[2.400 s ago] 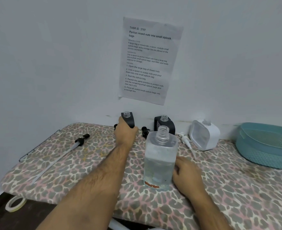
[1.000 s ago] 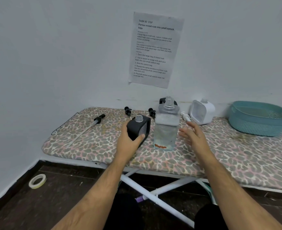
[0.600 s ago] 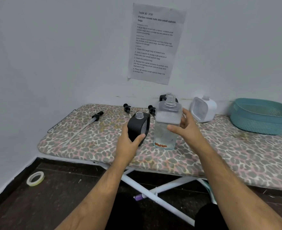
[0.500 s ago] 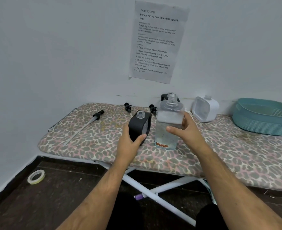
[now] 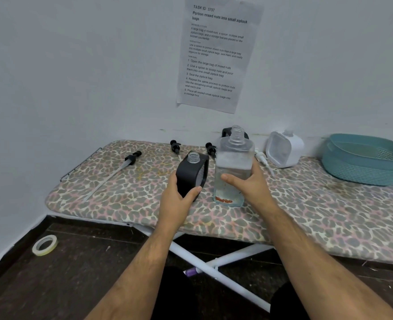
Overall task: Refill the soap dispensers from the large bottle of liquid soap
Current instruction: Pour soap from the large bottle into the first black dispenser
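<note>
Matte black and rounded, the uncapped soap dispenser [image 5: 191, 175] is sitting in the left hand [image 5: 175, 202], fingers wrapping its lower side. Right hand [image 5: 248, 187] is gripping the clear square-shouldered soap bottle [image 5: 233, 167], standing open-necked on the leopard-print padded ironing board [image 5: 306, 211]. Loose pump heads [image 5: 175, 146] are lying behind.

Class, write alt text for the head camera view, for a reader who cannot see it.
A person's left hand grips an uncapped black soap dispenser while the right hand grips the open large clear bottle, both on a leopard-print ironing board. Loose pump heads lie behind.
</note>
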Action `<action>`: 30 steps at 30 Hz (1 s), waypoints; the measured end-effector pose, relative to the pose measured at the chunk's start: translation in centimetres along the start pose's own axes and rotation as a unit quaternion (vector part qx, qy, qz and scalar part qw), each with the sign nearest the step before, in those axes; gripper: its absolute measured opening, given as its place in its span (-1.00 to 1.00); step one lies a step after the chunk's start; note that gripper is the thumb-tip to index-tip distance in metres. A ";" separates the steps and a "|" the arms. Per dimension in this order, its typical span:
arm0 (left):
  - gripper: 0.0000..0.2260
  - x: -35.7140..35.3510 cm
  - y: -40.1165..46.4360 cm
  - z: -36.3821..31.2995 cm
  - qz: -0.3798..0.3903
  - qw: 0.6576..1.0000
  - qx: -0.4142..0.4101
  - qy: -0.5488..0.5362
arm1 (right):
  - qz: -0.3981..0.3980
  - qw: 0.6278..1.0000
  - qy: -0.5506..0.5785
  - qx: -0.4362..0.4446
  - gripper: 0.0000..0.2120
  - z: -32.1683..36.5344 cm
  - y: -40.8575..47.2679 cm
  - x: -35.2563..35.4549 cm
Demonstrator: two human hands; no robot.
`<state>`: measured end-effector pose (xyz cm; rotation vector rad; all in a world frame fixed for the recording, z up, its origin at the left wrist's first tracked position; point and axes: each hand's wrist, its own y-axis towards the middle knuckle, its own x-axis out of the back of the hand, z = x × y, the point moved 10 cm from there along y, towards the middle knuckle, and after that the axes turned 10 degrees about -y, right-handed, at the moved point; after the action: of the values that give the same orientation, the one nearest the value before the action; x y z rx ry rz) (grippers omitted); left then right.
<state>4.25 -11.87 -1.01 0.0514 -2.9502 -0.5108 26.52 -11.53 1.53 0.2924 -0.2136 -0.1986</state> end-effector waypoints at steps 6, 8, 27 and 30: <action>-0.45 0.1 -0.2 -0.2 -0.004 1.000 -0.003 -0.006 | 0.009 0.998 -0.055 0.004 -0.38 1.0 0.4 0.3; -0.46 0.1 -0.2 -0.2 -0.005 1.000 -0.002 -0.006 | 0.012 0.994 -0.104 0.012 -0.41 1.9 0.5 0.4; -0.41 0.1 -0.2 0.3 0.006 1.000 0.014 -0.009 | 0.117 0.856 -0.504 0.029 -0.39 5.3 1.2 1.1; -0.40 0.1 -0.2 0.4 0.008 1.000 0.017 -0.010 | 0.135 0.844 -0.519 0.032 -0.39 5.6 1.4 0.9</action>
<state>4.10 -11.89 -1.44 0.0264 -2.9752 -0.4622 26.28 -11.88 7.38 0.1904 -1.3395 -0.0502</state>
